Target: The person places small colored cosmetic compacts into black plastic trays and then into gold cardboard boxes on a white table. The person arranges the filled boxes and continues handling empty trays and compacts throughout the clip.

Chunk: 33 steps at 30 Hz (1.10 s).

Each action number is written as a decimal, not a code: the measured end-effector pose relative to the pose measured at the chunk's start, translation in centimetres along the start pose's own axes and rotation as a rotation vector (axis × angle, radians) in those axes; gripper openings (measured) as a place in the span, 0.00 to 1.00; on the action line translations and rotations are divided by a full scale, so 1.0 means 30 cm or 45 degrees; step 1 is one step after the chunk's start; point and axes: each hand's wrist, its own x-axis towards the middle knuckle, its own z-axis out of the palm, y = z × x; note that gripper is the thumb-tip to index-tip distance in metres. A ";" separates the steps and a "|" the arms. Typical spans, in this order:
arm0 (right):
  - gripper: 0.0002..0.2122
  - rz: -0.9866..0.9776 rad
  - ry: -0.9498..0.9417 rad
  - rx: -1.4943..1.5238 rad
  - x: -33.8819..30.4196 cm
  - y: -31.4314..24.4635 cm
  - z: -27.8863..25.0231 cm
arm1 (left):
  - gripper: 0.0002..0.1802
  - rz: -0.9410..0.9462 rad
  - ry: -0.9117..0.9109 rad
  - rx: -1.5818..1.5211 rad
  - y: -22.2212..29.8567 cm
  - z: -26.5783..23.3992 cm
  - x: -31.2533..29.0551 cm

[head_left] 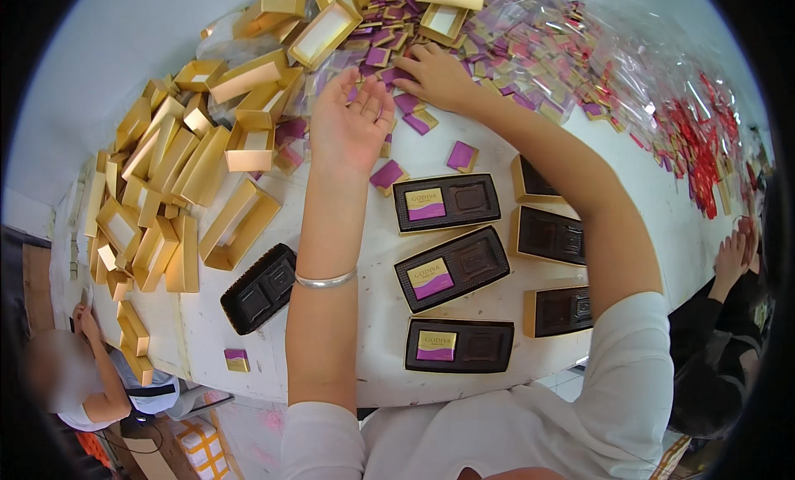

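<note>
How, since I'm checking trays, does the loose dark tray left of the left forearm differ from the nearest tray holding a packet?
The loose tray shows no packet; the nearest filled tray has a gold-and-purple packet in its left half. The loose tray lies diagonally; the nearest filled tray is almost level in view. The loose tray shows no gold edging; the nearest filled tray does. Both are dark, oblong and two-part.

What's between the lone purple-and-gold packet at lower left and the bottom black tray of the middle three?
Head view: the left forearm crosses between packet and tray; bare white table shows on either side of it.
</note>
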 end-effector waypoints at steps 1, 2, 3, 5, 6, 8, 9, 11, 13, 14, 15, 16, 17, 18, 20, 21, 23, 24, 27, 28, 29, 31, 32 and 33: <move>0.18 0.040 -0.067 -0.031 -0.009 -0.001 -0.006 | 0.14 -0.001 -0.002 0.009 -0.002 -0.006 0.004; 0.17 0.073 -0.126 -0.066 -0.003 -0.002 -0.032 | 0.14 0.005 -0.010 0.017 -0.002 -0.003 0.003; 0.16 0.107 -0.186 -0.101 -0.006 -0.002 -0.047 | 0.14 0.011 -0.018 0.025 -0.005 -0.002 0.001; 0.17 0.187 -0.080 -0.185 -0.016 0.030 -0.041 | 0.13 -0.006 -0.008 0.042 -0.015 0.010 -0.001; 0.17 0.237 -0.068 -0.219 -0.016 0.043 -0.032 | 0.13 -0.017 -0.009 0.052 -0.023 0.018 -0.001; 0.16 0.299 0.032 -0.257 -0.026 0.027 -0.017 | 0.13 -0.044 -0.035 0.066 -0.041 0.021 -0.001; 0.16 0.294 0.005 -0.136 -0.022 0.017 -0.016 | 0.13 -0.055 -0.047 0.073 -0.047 0.018 -0.001; 0.14 0.285 -0.049 0.100 -0.019 0.014 -0.019 | 0.13 -0.088 -0.051 0.067 -0.060 0.013 0.009; 0.13 0.276 0.002 0.193 -0.018 0.057 -0.027 | 0.14 -0.107 -0.045 0.082 -0.077 0.012 0.016; 0.12 0.268 0.028 0.243 -0.012 0.055 -0.043 | 0.16 -0.103 -0.031 0.100 -0.079 0.011 0.017; 0.11 0.471 0.036 0.591 -0.007 0.054 -0.061 | 0.17 -0.099 -0.018 0.117 -0.080 0.010 0.016; 0.10 0.672 0.044 0.939 0.004 0.062 -0.085 | 0.20 -0.128 -0.032 0.157 -0.082 0.012 0.014; 0.10 0.869 0.045 1.285 0.020 0.053 -0.129 | 0.22 -0.157 -0.044 0.189 -0.083 0.011 0.010; 0.09 0.957 -0.070 1.582 0.021 0.029 -0.179 | 0.25 -0.187 -0.054 0.220 -0.086 0.009 0.008; 0.08 0.926 -0.066 1.707 0.019 -0.096 -0.280 | 0.29 -0.315 -0.184 0.110 -0.092 0.013 0.000; 0.07 0.913 -0.058 1.771 0.016 -0.131 -0.304 | 0.31 -0.381 -0.251 0.059 -0.094 0.016 -0.006; 0.07 0.746 -0.147 1.824 0.016 -0.157 -0.295 | 0.30 -0.446 -0.384 -0.052 -0.090 0.021 -0.018; 0.07 0.660 -0.137 1.699 0.011 -0.184 -0.299 | 0.30 -0.477 -0.450 -0.106 -0.089 0.020 -0.021; 0.10 0.491 -0.117 1.496 0.005 -0.203 -0.343 | 0.29 -0.424 -0.656 -0.068 -0.095 0.006 -0.008; 0.11 0.451 -0.112 1.457 0.004 -0.202 -0.359 | 0.28 -0.457 -0.625 -0.114 -0.100 0.006 -0.004; 0.11 0.463 -0.058 1.448 0.001 -0.206 -0.376 | 0.27 -0.495 -0.594 -0.158 -0.109 0.013 -0.005; 0.13 0.489 0.051 1.427 -0.006 -0.215 -0.415 | 0.25 -0.545 -0.574 -0.125 -0.121 0.020 -0.007; 0.16 0.369 0.007 1.332 -0.018 -0.203 -0.442 | 0.24 -0.559 -0.589 -0.045 -0.120 0.022 -0.006; 0.18 0.181 0.059 1.142 -0.039 -0.196 -0.452 | 0.23 -0.574 -0.604 0.035 -0.117 0.022 -0.005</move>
